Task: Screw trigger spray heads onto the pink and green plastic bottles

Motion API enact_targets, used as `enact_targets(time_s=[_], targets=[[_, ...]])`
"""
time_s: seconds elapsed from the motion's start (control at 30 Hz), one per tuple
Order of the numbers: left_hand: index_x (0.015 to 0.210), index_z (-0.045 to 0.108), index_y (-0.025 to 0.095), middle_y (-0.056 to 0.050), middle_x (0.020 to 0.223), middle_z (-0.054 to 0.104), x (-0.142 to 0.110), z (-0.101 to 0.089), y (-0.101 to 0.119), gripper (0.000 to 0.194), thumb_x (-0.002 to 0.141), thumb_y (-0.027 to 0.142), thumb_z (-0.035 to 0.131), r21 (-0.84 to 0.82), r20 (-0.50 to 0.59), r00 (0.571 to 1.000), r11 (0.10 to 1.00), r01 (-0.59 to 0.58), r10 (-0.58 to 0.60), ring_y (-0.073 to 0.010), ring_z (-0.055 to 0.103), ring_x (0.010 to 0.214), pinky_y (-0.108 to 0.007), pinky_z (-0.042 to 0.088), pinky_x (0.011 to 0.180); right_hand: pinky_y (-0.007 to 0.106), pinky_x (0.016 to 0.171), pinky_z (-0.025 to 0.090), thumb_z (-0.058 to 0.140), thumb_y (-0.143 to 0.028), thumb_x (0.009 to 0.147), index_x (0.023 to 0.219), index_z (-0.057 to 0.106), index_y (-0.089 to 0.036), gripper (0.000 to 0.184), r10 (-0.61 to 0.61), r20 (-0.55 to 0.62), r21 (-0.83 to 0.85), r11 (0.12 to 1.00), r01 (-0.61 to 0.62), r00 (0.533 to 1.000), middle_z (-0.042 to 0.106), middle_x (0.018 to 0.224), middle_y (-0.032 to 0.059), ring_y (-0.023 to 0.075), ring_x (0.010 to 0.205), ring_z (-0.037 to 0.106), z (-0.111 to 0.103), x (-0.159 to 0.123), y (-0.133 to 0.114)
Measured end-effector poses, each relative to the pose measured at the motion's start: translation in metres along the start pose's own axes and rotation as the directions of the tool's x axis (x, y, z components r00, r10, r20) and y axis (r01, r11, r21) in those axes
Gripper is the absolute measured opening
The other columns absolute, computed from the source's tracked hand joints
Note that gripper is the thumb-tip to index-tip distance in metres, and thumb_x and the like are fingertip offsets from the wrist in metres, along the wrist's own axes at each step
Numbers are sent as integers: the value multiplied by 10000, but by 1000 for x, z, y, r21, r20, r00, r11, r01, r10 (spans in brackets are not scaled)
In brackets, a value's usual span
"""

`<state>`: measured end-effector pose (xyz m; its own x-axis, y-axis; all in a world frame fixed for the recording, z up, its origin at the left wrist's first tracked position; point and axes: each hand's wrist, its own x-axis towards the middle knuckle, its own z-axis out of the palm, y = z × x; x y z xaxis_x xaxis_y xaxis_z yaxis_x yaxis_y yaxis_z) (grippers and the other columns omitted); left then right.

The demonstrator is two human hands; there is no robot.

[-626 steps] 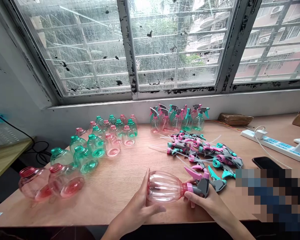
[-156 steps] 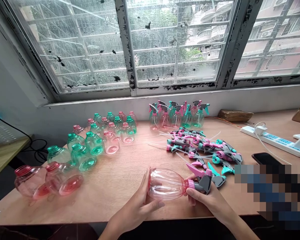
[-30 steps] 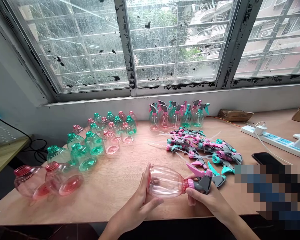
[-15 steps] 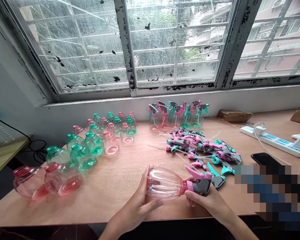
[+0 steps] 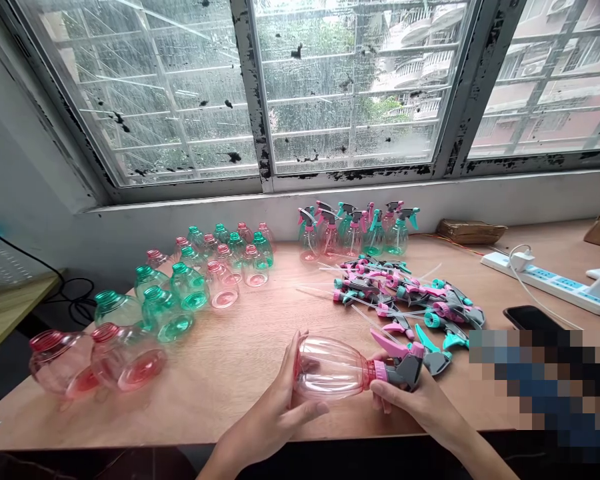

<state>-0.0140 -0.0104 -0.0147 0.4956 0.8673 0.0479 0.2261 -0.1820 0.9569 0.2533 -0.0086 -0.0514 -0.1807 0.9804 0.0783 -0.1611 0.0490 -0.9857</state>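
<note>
A clear pink spray bottle [image 5: 333,368] lies sideways in the air above the table's front edge, its base to the left. My left hand [image 5: 287,393] is wrapped round the base end, thumb below. At the neck, my right hand [image 5: 405,400] grips the pink collar and the grey-and-pink spray head [image 5: 403,363], which sits on the bottle's mouth. Some right-hand fingers are hidden behind the head. Just beyond lies a pile of loose pink, green and grey spray heads [image 5: 395,293] with thin clear tubes.
Open pink and green bottles [image 5: 173,300] stand in rows at the left. Several bottles with spray heads [image 5: 355,230] stand by the wall. To the right are a power strip [image 5: 550,283], a black phone [image 5: 533,317] and a brown packet [image 5: 470,231].
Both hands keep the same hold on the spray bottle. The whole view has shifted very slightly; nothing else visibly moves.
</note>
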Motion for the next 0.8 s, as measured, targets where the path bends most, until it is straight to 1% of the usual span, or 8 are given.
enact_targets(time_s=[0.17, 0.2, 0.3, 0.37, 0.57, 0.63, 0.73, 0.8], targets=[[1572, -31, 408, -50, 1682, 106, 0, -1, -1, 949, 934, 318, 666, 58, -13, 1000, 998, -1, 1, -315, 254, 1487, -521, 196, 1231, 270, 519, 497, 794, -420, 822, 981, 707, -183, 298, -6, 20, -28, 1000, 6, 1000, 704, 592, -8, 143, 512, 585, -1, 1, 0], [1566, -47, 424, -47, 1685, 95, 0, -1, -1, 949, 940, 309, 657, 69, -16, 1000, 998, -8, 9, -314, 259, 1484, -519, 205, 1227, 268, 519, 495, 793, -417, 825, 977, 706, -185, 290, -9, 21, -26, 1000, 10, 1000, 704, 590, -9, 143, 512, 585, -1, 1, 0], [1550, -78, 464, -55, 1685, 82, 0, -1, -4, 945, 954, 282, 633, 59, 0, 999, 998, -37, 37, -296, 431, 1375, -502, 317, 1175, 269, 515, 497, 796, -414, 822, 968, 702, -190, 283, -15, 16, -14, 1000, 15, 1000, 705, 589, -7, 148, 515, 590, -1, 1, 0], [1546, -83, 470, -65, 1680, 104, 0, -1, -5, 954, 952, 271, 636, 48, 5, 999, 998, -47, 47, -276, 495, 1310, -494, 343, 1156, 276, 511, 490, 797, -420, 817, 963, 706, -187, 289, -18, 13, -17, 1000, 18, 1000, 702, 584, -6, 151, 506, 585, -1, 1, 0], [1553, -120, 423, -80, 1679, 101, 0, -2, -5, 1020, 930, 295, 677, 11, 10, 1000, 1000, -13, 12, -289, 437, 1357, -490, 286, 1184, 286, 516, 480, 794, -429, 819, 1019, 693, -182, 334, -5, 25, -4, 1000, 5, 1000, 693, 591, -13, 147, 509, 573, -2, 2, 2], [1572, -74, 385, -94, 1643, 210, 1, -2, -3, 988, 931, 313, 674, 11, 10, 1000, 1000, 1, -1, -293, 427, 1366, -484, 279, 1191, 279, 516, 487, 797, -423, 819, 1010, 690, -186, 323, -7, 19, 4, 1000, 7, 1000, 698, 594, -13, 146, 519, 576, -2, 1, 2], [1588, 9, 335, -107, 1502, 422, 2, -3, 0, 955, 920, 317, 690, 18, 20, 1000, 1000, 7, -7, -287, 439, 1362, -478, 273, 1197, 270, 517, 489, 798, -416, 822, 990, 691, -186, 304, -10, 13, -7, 1000, 10, 1000, 706, 592, -11, 140, 517, 577, -1, 1, 2], [1589, 15, 325, -111, 1448, 470, 2, -3, 2, 945, 922, 308, 686, 19, 27, 1000, 1000, 8, -8, -280, 457, 1349, -481, 288, 1188, 272, 519, 491, 795, -419, 824, 982, 692, -181, 304, -10, 14, -17, 1000, 10, 1000, 706, 587, -8, 140, 515, 577, -1, 1, 1]])
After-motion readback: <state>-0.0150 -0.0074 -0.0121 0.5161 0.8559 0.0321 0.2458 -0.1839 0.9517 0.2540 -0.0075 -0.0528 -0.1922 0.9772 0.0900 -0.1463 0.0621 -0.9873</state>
